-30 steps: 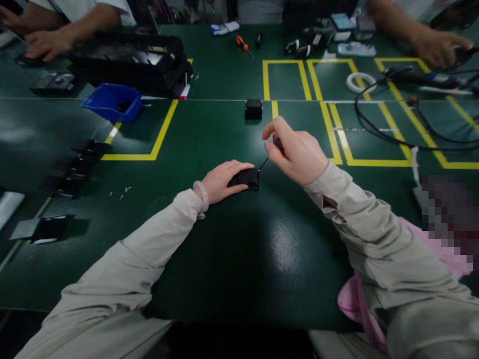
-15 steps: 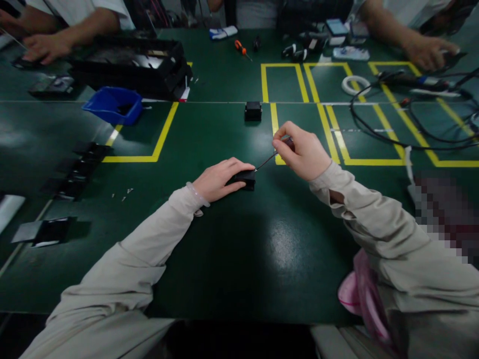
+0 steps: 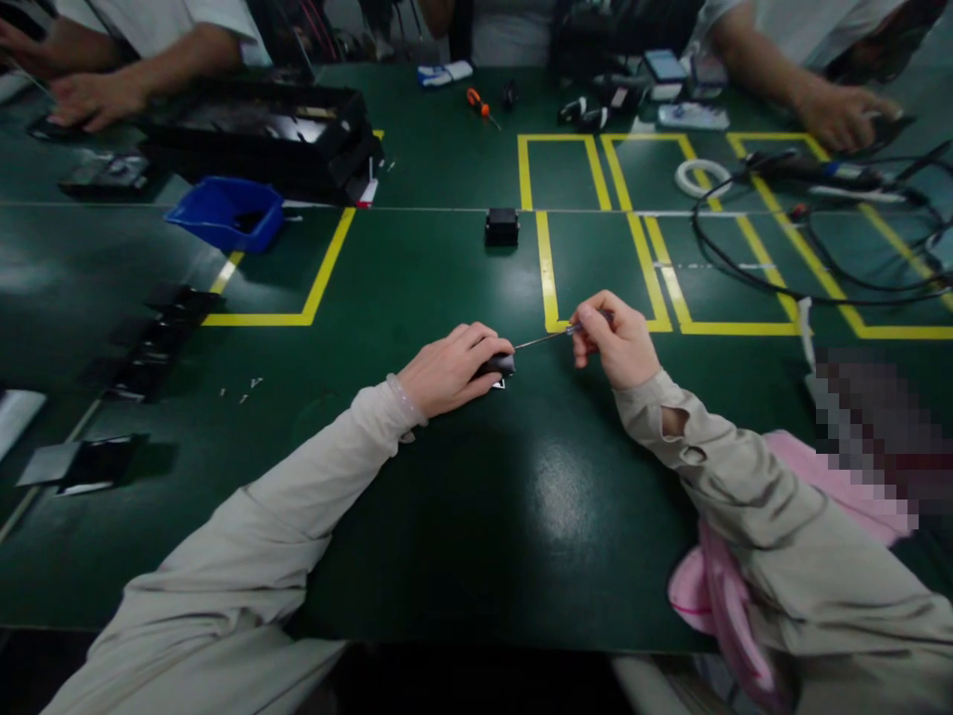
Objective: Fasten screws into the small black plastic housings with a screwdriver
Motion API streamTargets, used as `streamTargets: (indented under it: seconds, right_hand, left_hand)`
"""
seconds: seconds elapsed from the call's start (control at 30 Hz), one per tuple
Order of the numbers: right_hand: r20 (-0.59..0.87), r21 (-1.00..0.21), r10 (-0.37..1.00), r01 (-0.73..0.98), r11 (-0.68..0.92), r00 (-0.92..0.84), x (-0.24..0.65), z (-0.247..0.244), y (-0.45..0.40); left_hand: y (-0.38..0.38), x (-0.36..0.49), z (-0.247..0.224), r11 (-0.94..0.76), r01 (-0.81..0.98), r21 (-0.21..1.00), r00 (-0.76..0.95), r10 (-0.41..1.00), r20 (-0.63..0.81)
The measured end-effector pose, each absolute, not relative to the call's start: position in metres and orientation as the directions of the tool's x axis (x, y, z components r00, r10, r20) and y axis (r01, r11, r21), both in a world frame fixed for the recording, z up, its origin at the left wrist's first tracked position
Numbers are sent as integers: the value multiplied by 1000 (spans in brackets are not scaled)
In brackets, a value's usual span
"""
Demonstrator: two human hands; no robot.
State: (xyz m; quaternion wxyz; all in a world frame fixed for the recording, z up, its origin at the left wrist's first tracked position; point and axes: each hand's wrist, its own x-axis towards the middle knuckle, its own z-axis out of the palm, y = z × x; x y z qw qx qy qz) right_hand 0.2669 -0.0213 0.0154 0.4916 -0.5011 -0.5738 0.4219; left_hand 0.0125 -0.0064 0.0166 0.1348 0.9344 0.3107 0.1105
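My left hand (image 3: 458, 367) is closed around a small black block (image 3: 500, 364) on the green table, thumb at its near side and fingers over its top. A screwdriver (image 3: 547, 339) is pinched in my right hand (image 3: 612, 336), its thin shaft pointing left and lying low. The tip meets the block's right end, though the exact contact is too small to make out. Beyond my hands stands a similar black block (image 3: 501, 227). Several tiny screw-like pieces (image 3: 244, 389) lie to the left of my left wrist.
At left are a blue bin (image 3: 223, 214), a row of black parts (image 3: 153, 343) and a black crate (image 3: 260, 139). Black cable (image 3: 745, 266) and a white ring (image 3: 703, 178) lie at right. A pink cloth (image 3: 719, 586) is by my right forearm. Other people's hands work across the table.
My right hand has lowered, bringing the screwdriver from a steep slant to nearly flat. The block in my left hand has been turned, and my left fingers have shifted further over it.
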Motion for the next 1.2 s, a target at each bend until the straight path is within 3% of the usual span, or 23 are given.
streamTargets:
  seconds: [0.4,0.6,1.2]
  right_hand:
    - [93,-985,994,137,101,-66,273,11,-22]
    - [22,-1000,996,20,24,-89,276,2,-17]
    - [-47,-997,987,-53,-56,-154,279,-13,-14]
  left_hand:
    - [-2,22,6,-745,526,411,715,648,261]
    - [-4,23,7,-729,545,415,698,668,257]
    - [-3,18,5,-709,568,418,674,692,258]
